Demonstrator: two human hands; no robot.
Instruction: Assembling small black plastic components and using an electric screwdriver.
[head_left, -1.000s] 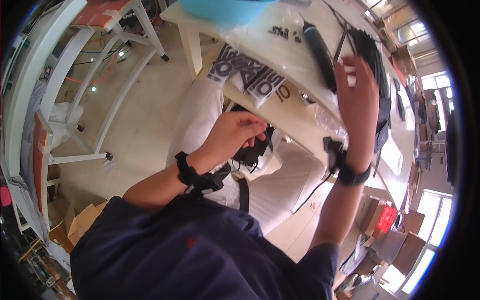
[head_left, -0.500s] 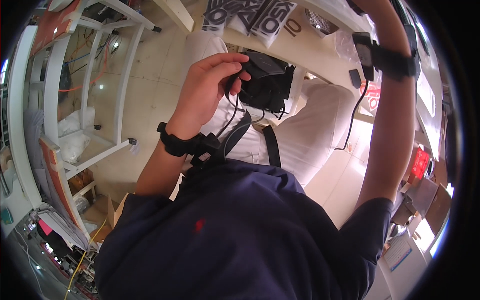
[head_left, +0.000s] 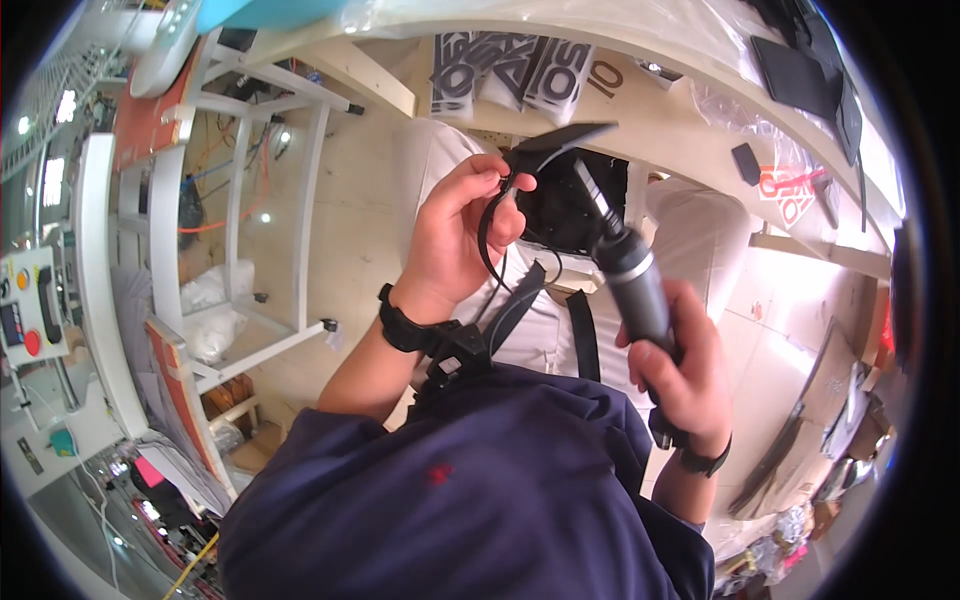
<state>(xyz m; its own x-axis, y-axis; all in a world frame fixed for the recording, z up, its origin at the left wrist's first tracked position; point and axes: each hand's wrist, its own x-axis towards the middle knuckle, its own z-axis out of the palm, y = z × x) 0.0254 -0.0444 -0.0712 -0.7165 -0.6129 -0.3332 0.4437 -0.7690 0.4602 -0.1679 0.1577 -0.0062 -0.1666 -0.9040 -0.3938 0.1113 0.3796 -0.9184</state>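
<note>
My left hand (head_left: 455, 230) is closed, thumb and fingers pinching a flat black piece (head_left: 568, 142) with a narrow black strap hanging from it. The piece is tilted, its thin edge toward me. In my right hand (head_left: 690, 370) is a dark grey cylindrical hand tool (head_left: 635, 285) with a light ring round its body. A flat metal tip (head_left: 592, 190) sticks out of the tool's front, up and left, just below the black piece. I see a gap between the tip and the piece. A black bag-like thing (head_left: 565, 215) lies behind them between my legs.
Ahead is the pale worktable (head_left: 660, 105), with several printed plastic packets (head_left: 555, 80) near its edge. A small black pad (head_left: 745, 163) and clear plastic film (head_left: 790, 165) lie to the right. White metal frames (head_left: 315, 210) stand on the left. Cardboard (head_left: 800, 440) leans at the right.
My right hand has come back from the far right of the table and now holds the grey tool. In my left hand the black piece has turned edge-on. The view has shifted.
</note>
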